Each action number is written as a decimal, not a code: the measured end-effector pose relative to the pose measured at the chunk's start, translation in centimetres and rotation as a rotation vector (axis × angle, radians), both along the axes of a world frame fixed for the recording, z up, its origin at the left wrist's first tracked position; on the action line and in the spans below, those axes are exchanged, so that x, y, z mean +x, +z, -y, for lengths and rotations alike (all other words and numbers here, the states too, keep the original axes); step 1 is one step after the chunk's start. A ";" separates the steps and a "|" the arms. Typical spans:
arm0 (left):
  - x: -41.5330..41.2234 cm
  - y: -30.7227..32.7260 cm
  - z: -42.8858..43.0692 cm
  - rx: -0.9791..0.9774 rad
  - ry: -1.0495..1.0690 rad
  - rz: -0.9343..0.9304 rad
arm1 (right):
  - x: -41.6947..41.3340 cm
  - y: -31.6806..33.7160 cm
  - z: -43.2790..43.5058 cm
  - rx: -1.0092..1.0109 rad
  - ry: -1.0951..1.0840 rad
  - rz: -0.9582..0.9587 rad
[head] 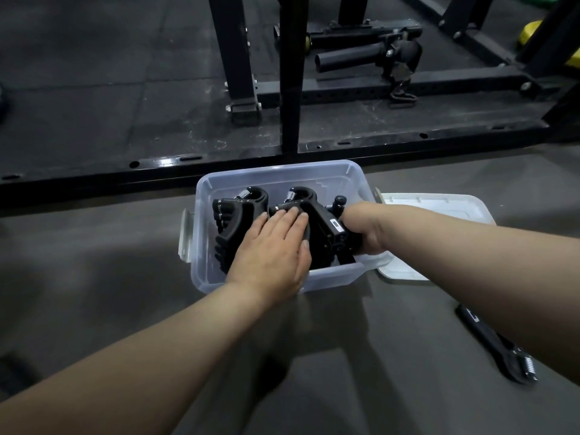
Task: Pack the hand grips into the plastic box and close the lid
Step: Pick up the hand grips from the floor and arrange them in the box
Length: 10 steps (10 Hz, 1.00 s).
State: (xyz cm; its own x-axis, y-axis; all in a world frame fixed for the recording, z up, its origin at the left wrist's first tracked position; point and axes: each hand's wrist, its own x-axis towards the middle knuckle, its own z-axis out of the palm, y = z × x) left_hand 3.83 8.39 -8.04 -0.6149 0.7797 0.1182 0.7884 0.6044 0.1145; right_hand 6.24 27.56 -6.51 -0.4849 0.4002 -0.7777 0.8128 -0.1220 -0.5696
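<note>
Head view: clear plastic box (201,262) sits on the grey floor (94,277), lid off. Several black hand grips (233,215) are packed inside the box, springs toward its far wall. Left hand (271,252) lies flat, fingers extended, pressing on the grips in the box, not gripping. Right hand (361,229) reaches into the box's right side, clenched around a black hand grip (326,224). White lid (439,208) lies on the floor just right of the box. One more hand grip (496,346) lies on the floor, well right of the box and nearer the camera.
</note>
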 end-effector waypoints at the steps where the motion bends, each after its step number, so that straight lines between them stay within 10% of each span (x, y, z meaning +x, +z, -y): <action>1: 0.0 -0.1 0.0 0.011 0.003 0.010 | -0.1 -1.0 0.1 -0.100 0.000 0.040; 10: -0.5 0.6 0.6 0.118 0.027 0.107 | 0.1 -2.1 1.0 -0.292 0.139 -0.040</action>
State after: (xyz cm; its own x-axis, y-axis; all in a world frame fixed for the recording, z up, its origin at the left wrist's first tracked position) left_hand 3.30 7.83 -7.42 -0.6498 0.7470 0.1406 0.7512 0.6028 0.2689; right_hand 6.30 26.55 -8.62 -0.5517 0.0910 -0.8291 0.8110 -0.1738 -0.5587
